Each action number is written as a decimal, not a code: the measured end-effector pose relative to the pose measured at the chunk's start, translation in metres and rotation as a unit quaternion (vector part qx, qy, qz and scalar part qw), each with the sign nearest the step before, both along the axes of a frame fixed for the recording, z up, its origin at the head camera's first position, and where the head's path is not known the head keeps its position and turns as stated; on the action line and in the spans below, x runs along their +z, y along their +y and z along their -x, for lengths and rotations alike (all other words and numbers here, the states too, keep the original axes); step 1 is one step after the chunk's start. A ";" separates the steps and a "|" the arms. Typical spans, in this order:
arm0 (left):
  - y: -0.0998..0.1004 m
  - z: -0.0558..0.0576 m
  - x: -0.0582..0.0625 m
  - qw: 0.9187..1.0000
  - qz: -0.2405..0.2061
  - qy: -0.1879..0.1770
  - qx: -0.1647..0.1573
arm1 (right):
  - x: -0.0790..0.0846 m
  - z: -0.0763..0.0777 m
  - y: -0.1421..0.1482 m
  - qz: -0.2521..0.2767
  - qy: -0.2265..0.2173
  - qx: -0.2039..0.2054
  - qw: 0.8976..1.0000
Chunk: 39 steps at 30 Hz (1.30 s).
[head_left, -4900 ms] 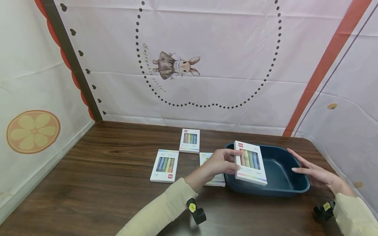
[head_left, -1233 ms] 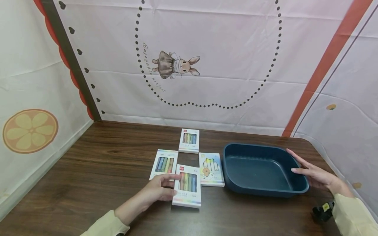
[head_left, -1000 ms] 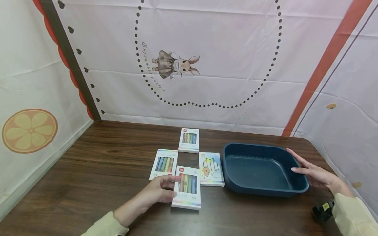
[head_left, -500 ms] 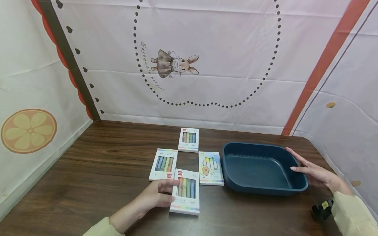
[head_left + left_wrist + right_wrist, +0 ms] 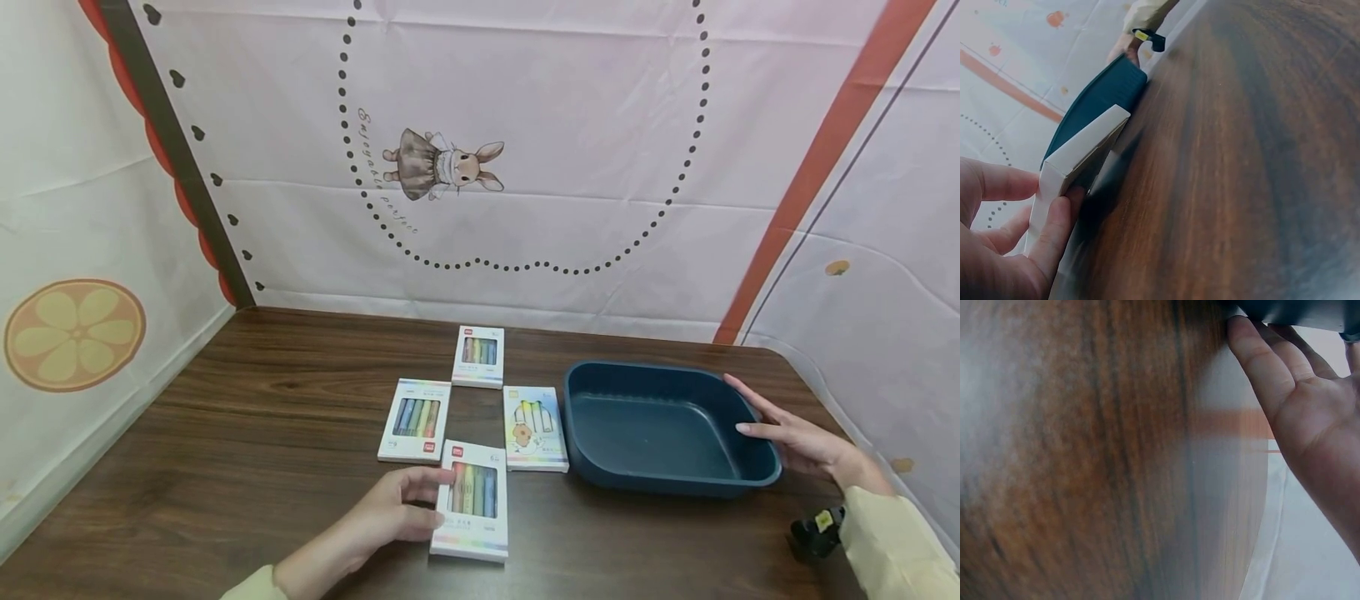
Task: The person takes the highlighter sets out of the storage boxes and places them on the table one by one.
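In the head view my left hand [image 5: 401,508] pinches the left edge of a white box of coloured pens [image 5: 470,500], its fingers above and thumb nearer me. The left wrist view shows this box [image 5: 1082,147] edge-on and tilted, with a dark shadow on the table below it. My right hand [image 5: 798,442] holds the right end of a dark blue plastic tub [image 5: 660,483], a thumb over its rim. In the right wrist view the fingers [image 5: 1266,362] of that hand lie against the tub's outside. Nothing shows inside the tub.
Three more pen boxes lie flat: one white box [image 5: 415,452] to the left, one white box [image 5: 477,377] at the back, and a light blue box with a cartoon [image 5: 536,458] beside the tub. Printed cloth [image 5: 585,125] walls enclose the brown wooden table [image 5: 300,375].
My left hand carried the box out from over the tub to the left, then drew it nearer me, uncovering the left box. The right hand has stayed on the tub.
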State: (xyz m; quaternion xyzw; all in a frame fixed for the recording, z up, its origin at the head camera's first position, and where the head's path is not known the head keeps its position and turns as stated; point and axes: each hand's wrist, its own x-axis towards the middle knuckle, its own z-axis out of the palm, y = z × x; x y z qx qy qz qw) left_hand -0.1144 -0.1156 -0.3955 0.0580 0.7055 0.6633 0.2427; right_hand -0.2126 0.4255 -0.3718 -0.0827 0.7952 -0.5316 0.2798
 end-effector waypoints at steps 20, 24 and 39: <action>0.002 -0.008 -0.003 0.998 0.043 0.036 -0.011 | 0.002 0.000 0.000 0.000 -0.017 -0.004 1.000; 0.002 -0.009 -0.002 0.991 0.094 0.092 -0.025 | 0.002 0.001 -0.001 0.000 -0.016 -0.004 1.000; -0.002 -0.010 0.003 0.956 0.184 0.224 -0.045 | 0.001 0.000 0.000 0.018 -0.020 -0.006 1.000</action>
